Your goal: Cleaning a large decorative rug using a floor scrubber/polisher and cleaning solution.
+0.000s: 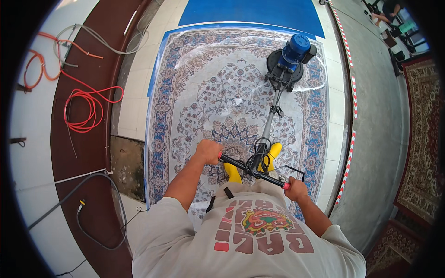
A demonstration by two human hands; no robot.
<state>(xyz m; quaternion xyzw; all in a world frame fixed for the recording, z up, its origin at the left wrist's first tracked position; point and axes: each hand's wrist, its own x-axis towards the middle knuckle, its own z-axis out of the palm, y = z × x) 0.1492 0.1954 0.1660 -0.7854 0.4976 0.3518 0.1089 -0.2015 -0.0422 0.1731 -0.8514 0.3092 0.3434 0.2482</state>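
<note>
My left hand [208,152] grips the left end of a black handlebar [237,163] with pink-red grips. At the bar's other end, my right hand [296,189] is closed around the grip beside a thin black lever frame. From the bar a grey metal pole [269,121] runs forward to a rotary floor scrubber [293,59] with a blue motor over a round black base. The scrubber rests at the upper right of a patterned carpet [240,90]. White foam [309,87] lies beside it. Black cable is wound around the handle. My yellow boots [232,172] stand on the carpet.
Blue sheeting [250,14] lies beyond the carpet. A coiled red hose [83,111] and a grey hose [121,212] are along the brown-and-white wall at left. Red-and-white striped tape [354,97] marks the right edge. Rugs [420,139] hang at far right; a person [387,14] sits beyond.
</note>
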